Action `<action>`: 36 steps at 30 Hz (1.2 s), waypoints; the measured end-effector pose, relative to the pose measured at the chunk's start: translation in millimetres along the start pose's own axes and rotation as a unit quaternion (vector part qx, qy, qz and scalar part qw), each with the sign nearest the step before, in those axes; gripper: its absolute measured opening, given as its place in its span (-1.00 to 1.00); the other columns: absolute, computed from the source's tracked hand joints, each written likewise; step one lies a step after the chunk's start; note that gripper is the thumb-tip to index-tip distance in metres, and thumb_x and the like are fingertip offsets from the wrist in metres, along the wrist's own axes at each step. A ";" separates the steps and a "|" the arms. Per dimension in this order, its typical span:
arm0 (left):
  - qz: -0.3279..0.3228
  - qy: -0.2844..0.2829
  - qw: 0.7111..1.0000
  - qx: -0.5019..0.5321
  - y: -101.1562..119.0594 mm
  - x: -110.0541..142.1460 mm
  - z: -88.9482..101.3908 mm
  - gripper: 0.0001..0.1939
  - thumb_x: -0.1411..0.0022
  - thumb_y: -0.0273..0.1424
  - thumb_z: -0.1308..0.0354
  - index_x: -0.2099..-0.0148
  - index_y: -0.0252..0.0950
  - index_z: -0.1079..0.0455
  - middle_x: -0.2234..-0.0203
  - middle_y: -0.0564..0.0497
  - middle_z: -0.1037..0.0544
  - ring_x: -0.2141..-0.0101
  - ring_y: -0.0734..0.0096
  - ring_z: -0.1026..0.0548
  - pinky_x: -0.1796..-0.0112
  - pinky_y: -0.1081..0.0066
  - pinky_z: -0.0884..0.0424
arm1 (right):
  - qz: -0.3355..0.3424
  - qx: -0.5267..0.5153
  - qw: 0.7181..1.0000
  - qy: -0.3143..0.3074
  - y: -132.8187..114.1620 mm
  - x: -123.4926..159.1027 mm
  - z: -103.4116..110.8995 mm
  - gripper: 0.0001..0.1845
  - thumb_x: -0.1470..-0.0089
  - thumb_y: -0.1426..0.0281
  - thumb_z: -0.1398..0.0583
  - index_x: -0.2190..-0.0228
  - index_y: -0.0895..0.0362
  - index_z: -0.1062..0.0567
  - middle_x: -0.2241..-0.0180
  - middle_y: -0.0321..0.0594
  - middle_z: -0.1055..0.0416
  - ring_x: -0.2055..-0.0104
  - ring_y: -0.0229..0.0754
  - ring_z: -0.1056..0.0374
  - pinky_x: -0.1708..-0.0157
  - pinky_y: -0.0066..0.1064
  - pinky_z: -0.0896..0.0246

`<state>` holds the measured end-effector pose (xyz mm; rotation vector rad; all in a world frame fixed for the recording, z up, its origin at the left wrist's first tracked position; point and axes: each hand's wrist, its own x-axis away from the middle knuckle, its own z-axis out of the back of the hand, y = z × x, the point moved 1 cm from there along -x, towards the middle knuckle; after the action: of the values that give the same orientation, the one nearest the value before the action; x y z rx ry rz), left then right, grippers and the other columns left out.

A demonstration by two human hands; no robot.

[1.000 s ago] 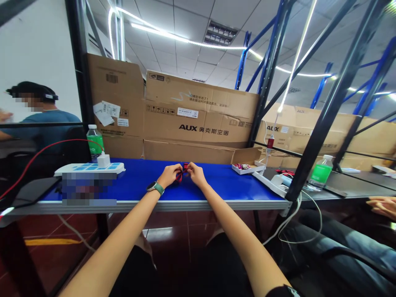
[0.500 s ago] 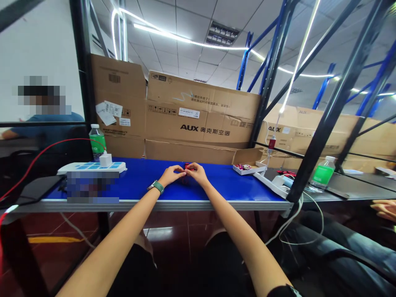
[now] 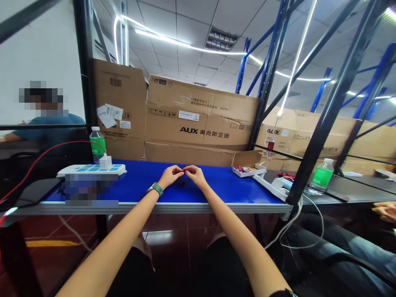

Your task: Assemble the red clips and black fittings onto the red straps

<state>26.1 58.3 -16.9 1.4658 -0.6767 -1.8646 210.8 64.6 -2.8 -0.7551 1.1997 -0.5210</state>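
Observation:
Above the blue tabletop [image 3: 136, 185], my left hand [image 3: 170, 176] and my right hand [image 3: 195, 176] meet, with fingers and thumbs pinched together. A small red piece [image 3: 186, 167] shows at their touching fingertips; most of it is hidden, and its kind cannot be made out. A green-banded watch [image 3: 156, 189] is on my left wrist.
An open white box [image 3: 244, 172] with small red and white things stands at the right. At the left are a power strip [image 3: 77, 169] with a white plug [image 3: 105, 161] and a green-labelled bottle [image 3: 97, 144]. Cardboard [image 3: 198, 128] lines the back. A co-worker's hand [image 3: 385, 211] shows far right.
My hands stay close together and their fingertips have shifted slightly. Less of the red piece shows between them than before. The whole view has tilted a little upward.

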 end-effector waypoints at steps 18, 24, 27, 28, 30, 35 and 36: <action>-0.009 0.028 1.000 0.010 2.4 -0.3 4.6 -0.68 -0.15 -0.12 -0.29 0.25 -0.29 -0.48 0.23 -0.12 -0.65 0.19 0.19 -0.59 0.11 0.23 -0.48 | 0.035 0.121 0.992 0.008 -2.4 5.2 -4.5 -0.73 0.00 0.17 -0.30 0.38 0.13 -0.61 0.37 -0.18 -0.61 0.31 -0.10 -0.53 0.24 -0.34 -0.41; 0.002 0.029 0.999 0.019 8.4 1.6 4.5 -0.59 -0.05 -0.06 -0.38 0.27 -0.32 -0.53 0.22 -0.17 -0.66 0.19 0.13 -0.60 0.09 0.19 -0.49 | 0.016 0.086 0.996 0.016 0.5 2.8 -1.3 -0.70 0.05 0.14 -0.32 0.40 0.13 -0.61 0.36 -0.17 -0.61 0.29 -0.07 -0.54 0.20 -0.31 -0.43; -0.010 0.013 0.999 0.033 8.7 1.8 2.5 -0.55 0.08 -0.13 -0.46 0.22 -0.34 -0.53 0.18 -0.18 -0.65 0.14 0.09 -0.60 0.02 0.12 -0.48 | 0.001 0.084 0.996 0.040 1.9 2.5 0.9 -0.72 0.06 0.15 -0.32 0.42 0.12 -0.60 0.41 -0.19 -0.59 0.33 -0.07 -0.53 0.23 -0.30 -0.43; -0.016 0.008 0.999 0.031 8.9 1.9 1.9 -0.54 0.11 -0.17 -0.48 0.21 -0.34 -0.53 0.18 -0.17 -0.65 0.12 0.09 -0.60 -0.01 0.10 -0.47 | -0.004 0.082 0.996 0.042 2.0 2.6 1.2 -0.72 0.07 0.15 -0.33 0.43 0.11 -0.59 0.42 -0.20 -0.59 0.33 -0.07 -0.53 0.24 -0.30 -0.44; -0.028 0.010 1.000 0.010 10.0 2.4 1.3 -0.57 0.12 -0.21 -0.49 0.24 -0.32 -0.51 0.18 -0.16 -0.65 0.11 0.09 -0.60 -0.04 0.08 -0.45 | -0.009 0.071 0.997 0.035 1.5 2.7 0.7 -0.72 0.09 0.14 -0.34 0.44 0.11 -0.58 0.41 -0.19 -0.59 0.33 -0.07 -0.52 0.23 -0.30 -0.44; -0.046 0.020 0.998 -0.022 13.0 3.7 1.5 -0.71 -0.02 -0.28 -0.38 0.20 -0.29 -0.51 0.16 -0.14 -0.64 0.09 0.12 -0.59 -0.03 0.09 -0.47 | -0.014 0.050 0.998 0.017 0.8 2.8 -2.3 -0.69 0.12 0.12 -0.35 0.46 0.11 -0.55 0.45 -0.20 -0.57 0.37 -0.09 -0.50 0.27 -0.31 -0.43; -0.049 0.015 0.998 -0.025 13.1 3.9 1.5 -0.72 -0.05 -0.30 -0.36 0.18 -0.29 -0.52 0.15 -0.13 -0.64 0.10 0.14 -0.59 -0.01 0.10 -0.48 | -0.013 0.049 0.999 0.014 1.2 2.9 -2.4 -0.70 0.12 0.12 -0.34 0.46 0.11 -0.55 0.45 -0.21 -0.56 0.38 -0.10 -0.50 0.28 -0.31 -0.42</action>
<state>26.4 46.8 -9.2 1.5159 -0.5490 -1.9143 209.2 62.7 -5.9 -0.6820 1.1827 -0.6085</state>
